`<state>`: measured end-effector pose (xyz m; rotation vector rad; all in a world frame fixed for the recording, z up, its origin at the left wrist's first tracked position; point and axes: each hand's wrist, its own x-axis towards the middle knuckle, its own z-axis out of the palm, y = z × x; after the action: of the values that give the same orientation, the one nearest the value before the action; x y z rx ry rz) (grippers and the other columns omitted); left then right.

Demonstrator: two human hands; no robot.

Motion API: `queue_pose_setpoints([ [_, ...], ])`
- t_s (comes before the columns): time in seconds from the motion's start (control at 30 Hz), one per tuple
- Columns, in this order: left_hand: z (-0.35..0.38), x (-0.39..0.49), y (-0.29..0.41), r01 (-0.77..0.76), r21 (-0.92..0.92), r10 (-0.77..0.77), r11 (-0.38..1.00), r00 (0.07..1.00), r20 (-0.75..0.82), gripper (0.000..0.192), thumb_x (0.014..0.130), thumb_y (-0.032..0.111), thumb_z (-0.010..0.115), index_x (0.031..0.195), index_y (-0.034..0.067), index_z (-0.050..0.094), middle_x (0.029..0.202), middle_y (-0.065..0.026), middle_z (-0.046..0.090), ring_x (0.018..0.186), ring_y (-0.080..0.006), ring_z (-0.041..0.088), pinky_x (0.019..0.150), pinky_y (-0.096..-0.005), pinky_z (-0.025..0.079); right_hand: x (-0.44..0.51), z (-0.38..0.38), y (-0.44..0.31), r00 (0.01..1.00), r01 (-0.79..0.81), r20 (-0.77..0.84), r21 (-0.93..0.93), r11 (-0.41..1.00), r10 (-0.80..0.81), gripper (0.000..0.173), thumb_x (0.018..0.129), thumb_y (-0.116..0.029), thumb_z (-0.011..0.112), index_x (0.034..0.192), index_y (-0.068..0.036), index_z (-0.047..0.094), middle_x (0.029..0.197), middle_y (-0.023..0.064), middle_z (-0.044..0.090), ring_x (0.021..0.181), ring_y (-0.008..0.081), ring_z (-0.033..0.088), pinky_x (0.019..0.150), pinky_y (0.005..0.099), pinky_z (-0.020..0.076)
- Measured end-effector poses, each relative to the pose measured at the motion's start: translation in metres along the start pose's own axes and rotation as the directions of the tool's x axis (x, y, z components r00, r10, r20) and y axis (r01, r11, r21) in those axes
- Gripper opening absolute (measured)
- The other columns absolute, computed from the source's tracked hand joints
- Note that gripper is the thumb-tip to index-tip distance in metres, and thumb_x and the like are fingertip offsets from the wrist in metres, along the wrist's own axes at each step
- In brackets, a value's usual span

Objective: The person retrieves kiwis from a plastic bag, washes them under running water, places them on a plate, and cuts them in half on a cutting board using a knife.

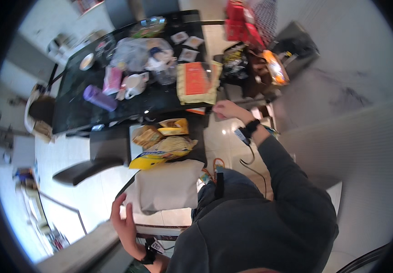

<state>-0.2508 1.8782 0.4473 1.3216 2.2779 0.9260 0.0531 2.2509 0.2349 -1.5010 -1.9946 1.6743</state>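
My left hand [124, 221] is at the lower left with thumb and fingers apart and nothing in it. It is beside a pale cloth or cushion [169, 186] on a dark chair. My right hand [230, 111] is by the near right corner of a black glossy table [70, 102], its fingers curled and blurred. Whether it grips the edge is not clear. Just beyond that hand lies a yellow packet with an orange panel [196, 80]. Several yellow and brown snack bags [164, 150] rest on the chair seat, in front of the cloth. A black strap circles each wrist.
On the table are a purple bottle [99, 98], a white mug [136, 85], clear plastic bags [130, 53] and small white packets [187, 54]. Red bags [239, 27] and a brown bag [256, 75] stand to the right. A cable [259, 174] hangs near my right side.
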Motion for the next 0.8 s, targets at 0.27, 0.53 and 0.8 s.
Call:
queue_pose_setpoints([
  [0.27, -0.002, 0.001, 0.03, 0.098, 0.13, -0.099, 0.987, 0.995, 0.004, 0.03, 0.09, 0.007, 0.047, 0.116, -0.004, 0.054, 0.113, -0.0144, 0.06, 0.107, -0.0234, 0.055, 0.096, -0.0338, 0.037, 0.038, -0.024, -0.004, 0.992, 0.056, 0.108, 0.094, 0.994, -0.066, 0.029, 0.088, -0.026, 0.057, 0.1, 0.0, 0.061, 0.074, 0.009, 0.064, 0.065, 0.015, 0.064, 0.06, 0.027, 0.051],
  [0.53, 0.046, 0.048, 0.166, 0.262, 0.117, -0.234, 0.958, 0.949, -0.213, 0.035, 0.094, 0.018, 0.05, 0.116, -0.008, 0.053, 0.114, -0.0199, 0.058, 0.11, -0.0282, 0.053, 0.096, -0.0379, 0.039, 0.092, -0.085, 0.026, 0.875, 0.103, 0.476, 0.002, 0.995, -0.091, 0.028, 0.089, -0.025, 0.056, 0.084, 0.002, 0.063, 0.075, 0.007, 0.065, 0.066, 0.0131, 0.063, 0.063, 0.0275, 0.0515],
  [0.8, 0.169, 0.205, 0.255, 0.027, 0.078, -0.037, 0.997, 0.991, 0.132, 0.048, 0.075, 0.003, 0.063, 0.122, 0.002, 0.051, 0.115, -0.0139, 0.058, 0.11, -0.0267, 0.054, 0.096, -0.0346, 0.038, 0.168, -0.223, 0.051, 0.967, -0.015, 0.246, 0.3, 0.954, -0.062, 0.029, 0.084, -0.024, 0.063, 0.103, -0.002, 0.058, 0.078, 0.0056, 0.064, 0.069, 0.0138, 0.063, 0.061, 0.0272, 0.0501],
])
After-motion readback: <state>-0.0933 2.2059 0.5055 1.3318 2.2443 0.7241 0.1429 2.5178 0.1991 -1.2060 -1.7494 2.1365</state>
